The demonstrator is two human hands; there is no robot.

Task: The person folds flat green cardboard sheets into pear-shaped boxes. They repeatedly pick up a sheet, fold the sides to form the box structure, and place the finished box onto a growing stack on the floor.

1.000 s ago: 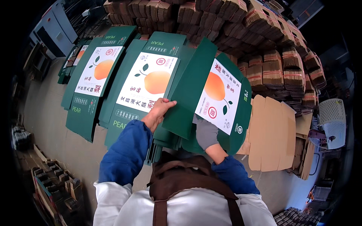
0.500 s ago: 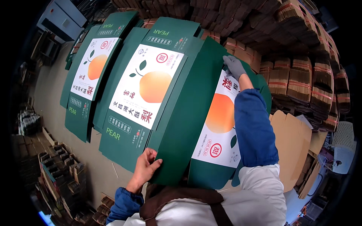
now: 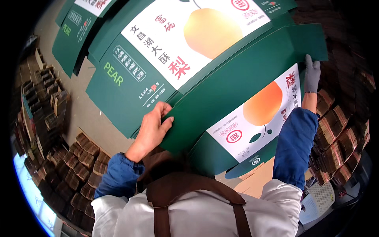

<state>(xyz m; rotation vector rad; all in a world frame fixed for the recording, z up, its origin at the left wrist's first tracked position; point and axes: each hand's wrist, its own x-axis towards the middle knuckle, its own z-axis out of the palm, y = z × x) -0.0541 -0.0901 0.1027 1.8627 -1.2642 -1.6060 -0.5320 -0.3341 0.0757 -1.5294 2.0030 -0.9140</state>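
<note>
A green cardboard box blank (image 3: 233, 81), printed with a white panel and an orange fruit, stands tilted in front of me between my two hands. My bare left hand (image 3: 152, 128) pinches its left end, thumb on the near side. At the opposite end, my right hand (image 3: 312, 75), in a grey glove, has its fingers closed at the edge by the end flap. The right thumb is hidden. Just beyond lies a pile of flat box blanks (image 3: 106, 94) of the same green print, which the held blank partly covers.
Another pile of green blanks (image 3: 65, 47) lies at the upper left. Strapped bundles of brown cardboard (image 3: 335, 134) are stacked at the right, more bundles (image 3: 83, 170) at the lower left. Plain brown cardboard (image 3: 260, 177) and a pale perforated chair (image 3: 321, 195) are near my right side.
My view has turned, so the piles sit higher and more to the left. The held blank now slants up to the right, and both hands keep their places at its ends.
</note>
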